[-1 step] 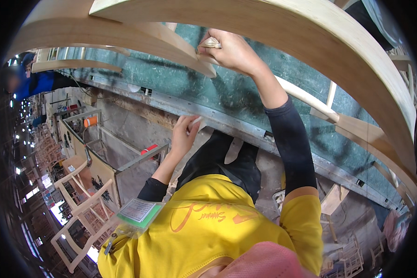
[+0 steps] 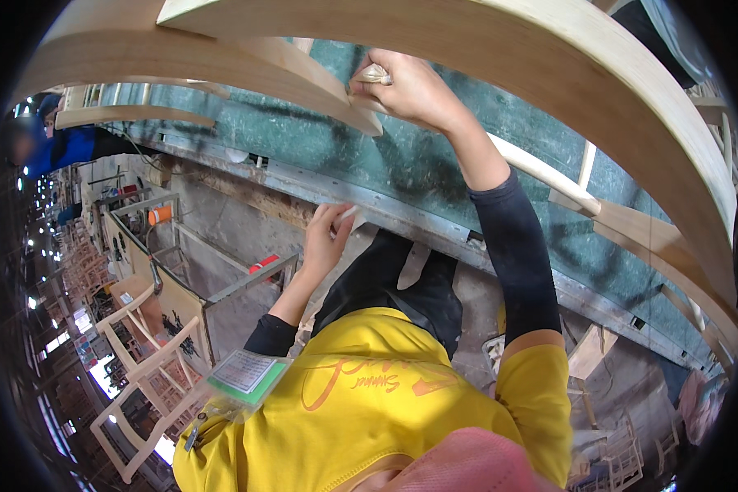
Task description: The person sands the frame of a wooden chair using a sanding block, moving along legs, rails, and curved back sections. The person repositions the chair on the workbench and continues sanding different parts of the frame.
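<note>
My right hand [image 2: 410, 92] is closed around a crumpled pale wad [image 2: 375, 75], either cloth or paper; I cannot tell which. It presses against the tapered tip of a curved bare-wood piece [image 2: 312, 78], above the green tabletop [image 2: 303, 152]. Lower and to the left, my left hand [image 2: 326, 238] hangs by the table's metal edge. Its fingers are curled together with a small white scrap [image 2: 350, 215] showing at their tips; its kind is unclear. A broad curved wooden part [image 2: 549, 61] arches across the top of the view, nearest the camera.
Further chair-like wooden parts [image 2: 566, 193] stand on the table to the right. At left are a wood-sided cart [image 2: 172, 303], a wooden chair frame [image 2: 143, 369] and an orange cylinder [image 2: 161, 215]. A person in a blue sleeve [image 2: 72, 150] is at the far left.
</note>
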Action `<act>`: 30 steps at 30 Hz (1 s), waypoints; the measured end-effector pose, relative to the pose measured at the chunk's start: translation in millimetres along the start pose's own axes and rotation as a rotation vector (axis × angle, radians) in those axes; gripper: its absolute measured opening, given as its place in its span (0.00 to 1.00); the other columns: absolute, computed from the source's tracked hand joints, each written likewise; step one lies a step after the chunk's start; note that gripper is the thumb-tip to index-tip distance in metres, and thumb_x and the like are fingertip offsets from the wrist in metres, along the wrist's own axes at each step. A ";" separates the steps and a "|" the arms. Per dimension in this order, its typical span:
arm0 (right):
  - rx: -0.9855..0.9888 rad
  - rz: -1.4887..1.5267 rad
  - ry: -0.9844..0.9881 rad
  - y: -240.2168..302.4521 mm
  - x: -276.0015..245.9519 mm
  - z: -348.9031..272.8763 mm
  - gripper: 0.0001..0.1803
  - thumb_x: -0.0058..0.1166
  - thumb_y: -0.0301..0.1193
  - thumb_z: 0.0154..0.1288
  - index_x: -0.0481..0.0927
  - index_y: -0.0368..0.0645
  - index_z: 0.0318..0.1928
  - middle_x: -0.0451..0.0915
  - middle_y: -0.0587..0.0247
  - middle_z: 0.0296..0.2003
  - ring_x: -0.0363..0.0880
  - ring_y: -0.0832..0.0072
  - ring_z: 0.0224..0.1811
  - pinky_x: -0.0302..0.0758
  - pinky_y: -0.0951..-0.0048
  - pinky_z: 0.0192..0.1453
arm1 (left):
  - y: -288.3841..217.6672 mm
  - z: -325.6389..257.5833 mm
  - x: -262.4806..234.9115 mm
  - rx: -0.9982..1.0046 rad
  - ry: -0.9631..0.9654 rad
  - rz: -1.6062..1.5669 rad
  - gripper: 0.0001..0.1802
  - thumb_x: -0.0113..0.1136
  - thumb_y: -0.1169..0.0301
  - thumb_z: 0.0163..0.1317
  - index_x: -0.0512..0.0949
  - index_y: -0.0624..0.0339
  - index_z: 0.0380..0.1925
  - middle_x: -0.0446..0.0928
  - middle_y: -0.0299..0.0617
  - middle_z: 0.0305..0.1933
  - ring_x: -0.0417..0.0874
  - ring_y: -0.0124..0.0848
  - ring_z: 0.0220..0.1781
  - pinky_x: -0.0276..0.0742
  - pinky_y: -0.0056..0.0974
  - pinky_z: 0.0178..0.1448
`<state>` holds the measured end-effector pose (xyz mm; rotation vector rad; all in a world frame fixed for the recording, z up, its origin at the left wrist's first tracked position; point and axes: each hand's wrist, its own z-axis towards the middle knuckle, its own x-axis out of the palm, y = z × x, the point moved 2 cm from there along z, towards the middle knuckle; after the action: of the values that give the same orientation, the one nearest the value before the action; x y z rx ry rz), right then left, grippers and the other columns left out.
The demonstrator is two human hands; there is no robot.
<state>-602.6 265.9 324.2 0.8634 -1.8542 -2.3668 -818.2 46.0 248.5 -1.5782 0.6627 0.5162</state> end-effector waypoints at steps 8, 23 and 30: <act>0.030 -0.017 -0.004 1.8 4.1 3.8 0.12 0.64 0.35 0.59 0.85 0.38 0.36 0.87 0.53 0.34 0.86 0.61 0.37 0.78 0.63 0.43 | 3.4 -2.3 -0.9 -0.029 0.014 0.013 0.12 0.62 0.75 0.65 0.81 0.65 0.47 0.78 0.46 0.40 0.78 0.34 0.32 0.73 0.33 0.35; 0.057 -0.184 -0.099 -11.5 13.9 8.2 0.11 0.64 0.32 0.57 0.86 0.38 0.38 0.86 0.46 0.35 0.86 0.55 0.40 0.78 0.59 0.46 | 13.9 0.6 -1.2 0.013 -0.024 0.026 0.11 0.62 0.74 0.65 0.82 0.64 0.46 0.77 0.45 0.36 0.75 0.33 0.28 0.71 0.35 0.35; 0.048 -0.264 -0.493 13.5 2.7 -27.8 0.11 0.64 0.34 0.61 0.85 0.45 0.42 0.87 0.54 0.34 0.87 0.58 0.36 0.80 0.62 0.41 | 13.0 -1.8 -6.9 -0.022 -0.030 0.046 0.11 0.62 0.74 0.65 0.82 0.64 0.47 0.78 0.47 0.39 0.78 0.36 0.31 0.73 0.36 0.36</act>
<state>-597.2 236.2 331.2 0.5933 -2.0715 -2.9243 -832.2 44.4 243.9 -1.5757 0.6738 0.5822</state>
